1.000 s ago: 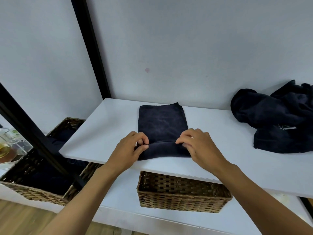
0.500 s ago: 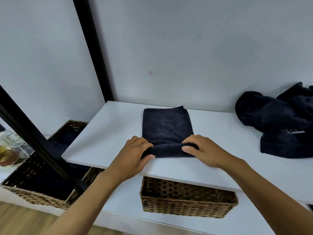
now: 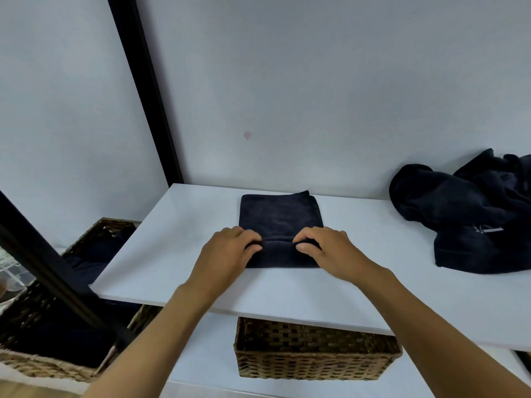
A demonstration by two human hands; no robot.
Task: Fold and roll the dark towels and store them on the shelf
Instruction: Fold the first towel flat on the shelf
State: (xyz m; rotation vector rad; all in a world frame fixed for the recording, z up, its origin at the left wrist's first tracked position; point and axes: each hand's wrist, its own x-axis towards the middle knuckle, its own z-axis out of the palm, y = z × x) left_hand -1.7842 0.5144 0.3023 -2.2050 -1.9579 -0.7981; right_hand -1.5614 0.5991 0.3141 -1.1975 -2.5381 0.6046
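Wicker basket (image 3: 43,354) sits down-left of the left hand (image 3: 230,254). It and the right hand (image 3: 330,251) curl round the near end of the folded dark towel (image 3: 280,216) lying between them. The roll's fatter than a second ago, so rolling's started. A crumpled towel pile (image 3: 474,219) waits further right.

Counted contents. Hands, two: the left hand (image 3: 227,254) and the right hand (image 3: 330,251), both at centre. Dark towels: one folded towel (image 3: 280,216) at centre, and one crumpled heap (image 3: 465,214) at 3 o'clock, whose number of pieces cannot be told. Wicker baskets, two: the front basket (image 3: 313,357) at 6 o'clock and the left basket (image 3: 43,369) at 8 o'clock. White shelf boards, two: the upper board (image 3: 172,254) and the lower board (image 3: 209,349). Black frame bars, two: the upright bar (image 3: 149,96) at 11 o'clock and the slanted bar (image 3: 37,254) at 9 o'clock.
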